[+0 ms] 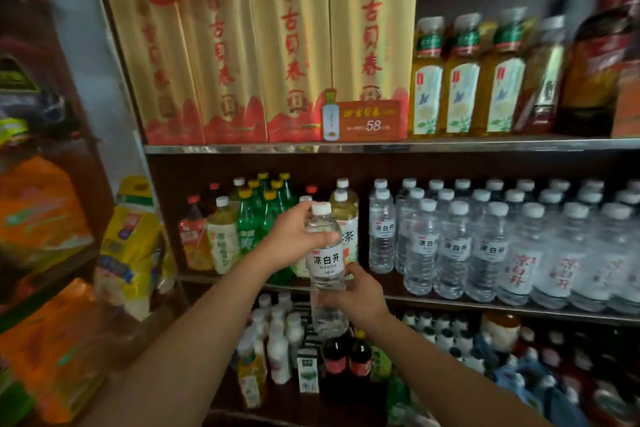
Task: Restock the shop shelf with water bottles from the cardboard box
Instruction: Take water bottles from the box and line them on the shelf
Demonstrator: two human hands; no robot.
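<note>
Both hands grip an upright, clear, white-capped water bottle (327, 263).

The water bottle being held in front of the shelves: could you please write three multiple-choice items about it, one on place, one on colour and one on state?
1. Where do the matching water bottles stand?
A. top shelf
B. middle shelf, right of the held bottle
C. bottom shelf, far left

2. What colour is the cap of the held bottle?
A. white
B. green
C. red

3. How is the held bottle gripped?
A. by the left hand alone
B. by the right hand alone
C. by both hands

Answers:
1 B, as the clear bottles with the same label fill the middle shelf on the right.
2 A, as the cap is white.
3 C, as the left hand holds the upper part and the right hand the lower part.
</note>
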